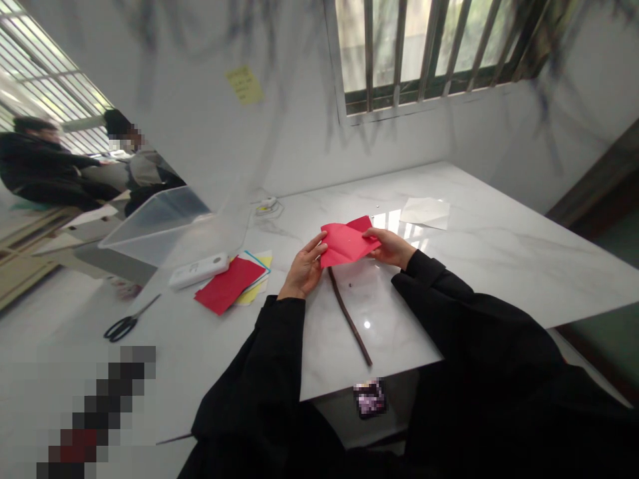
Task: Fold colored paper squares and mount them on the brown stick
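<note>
A sheet of red paper [344, 245] is held up over the white marbled table, pinched at both sides. My left hand [305, 267] grips its left edge, thumb and fingers closed on it. On the right edge, my right hand [392, 247] is closed the same way. A darker red piece [360, 225] shows behind the upper right of the sheet; whether it is a separate sheet or a fold I cannot tell. Below the paper lies a thin brown stick [349, 319], slightly bent, its upper end hidden by the paper.
Red, yellow and white papers [232, 285] lie left, beside a white device [198, 271]. Black-handled scissors [122, 327] are farther left. A clear plastic bin [154, 229] stands behind. A pale sheet [425, 212] rests at back right. Two people sit at far left.
</note>
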`<control>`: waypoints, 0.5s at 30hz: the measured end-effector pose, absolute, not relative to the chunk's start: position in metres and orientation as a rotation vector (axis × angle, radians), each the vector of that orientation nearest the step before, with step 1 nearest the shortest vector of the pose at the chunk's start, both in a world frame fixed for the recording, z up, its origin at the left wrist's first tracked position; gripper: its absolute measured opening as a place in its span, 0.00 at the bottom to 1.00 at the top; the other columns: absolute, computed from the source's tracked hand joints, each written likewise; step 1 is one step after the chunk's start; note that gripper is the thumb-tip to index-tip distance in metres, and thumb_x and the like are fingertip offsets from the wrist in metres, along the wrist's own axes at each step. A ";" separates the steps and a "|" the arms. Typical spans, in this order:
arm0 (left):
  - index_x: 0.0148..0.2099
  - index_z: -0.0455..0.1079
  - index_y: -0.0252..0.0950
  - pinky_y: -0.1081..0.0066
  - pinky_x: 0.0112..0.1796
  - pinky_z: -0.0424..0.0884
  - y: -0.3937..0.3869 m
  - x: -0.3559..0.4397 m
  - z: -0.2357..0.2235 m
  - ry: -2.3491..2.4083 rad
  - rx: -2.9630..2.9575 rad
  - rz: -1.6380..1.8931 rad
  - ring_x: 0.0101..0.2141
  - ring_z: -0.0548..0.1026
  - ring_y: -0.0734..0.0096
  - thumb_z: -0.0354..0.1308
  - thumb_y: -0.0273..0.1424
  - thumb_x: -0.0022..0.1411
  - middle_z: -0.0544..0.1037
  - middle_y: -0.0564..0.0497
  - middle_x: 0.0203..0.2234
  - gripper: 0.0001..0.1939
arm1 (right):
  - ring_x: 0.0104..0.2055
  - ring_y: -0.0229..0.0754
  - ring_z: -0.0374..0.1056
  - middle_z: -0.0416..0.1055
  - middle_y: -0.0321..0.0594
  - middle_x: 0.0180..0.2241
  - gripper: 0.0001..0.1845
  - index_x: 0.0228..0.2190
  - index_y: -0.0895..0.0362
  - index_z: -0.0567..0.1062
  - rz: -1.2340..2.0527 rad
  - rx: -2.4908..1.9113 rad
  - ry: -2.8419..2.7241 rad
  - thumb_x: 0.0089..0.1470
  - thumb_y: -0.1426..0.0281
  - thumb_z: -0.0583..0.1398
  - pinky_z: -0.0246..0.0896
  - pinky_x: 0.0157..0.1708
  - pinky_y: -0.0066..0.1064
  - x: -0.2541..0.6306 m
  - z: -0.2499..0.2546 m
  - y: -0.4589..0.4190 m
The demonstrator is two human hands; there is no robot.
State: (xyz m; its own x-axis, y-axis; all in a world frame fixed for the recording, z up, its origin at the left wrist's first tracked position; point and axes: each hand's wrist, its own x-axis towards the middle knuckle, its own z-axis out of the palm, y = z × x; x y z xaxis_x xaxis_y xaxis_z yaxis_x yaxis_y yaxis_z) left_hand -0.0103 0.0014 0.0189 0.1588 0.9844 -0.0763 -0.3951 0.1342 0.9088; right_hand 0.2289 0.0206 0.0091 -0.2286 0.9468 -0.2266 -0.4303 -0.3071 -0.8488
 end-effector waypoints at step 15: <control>0.57 0.78 0.46 0.72 0.41 0.72 -0.011 -0.008 0.025 0.914 1.014 1.215 0.43 0.78 0.70 0.74 0.35 0.53 0.77 0.46 0.60 0.28 | 0.73 0.54 0.56 0.63 0.53 0.68 0.37 0.71 0.58 0.61 -0.121 -1.376 -0.900 0.64 0.74 0.41 0.54 0.68 0.60 0.348 0.029 0.061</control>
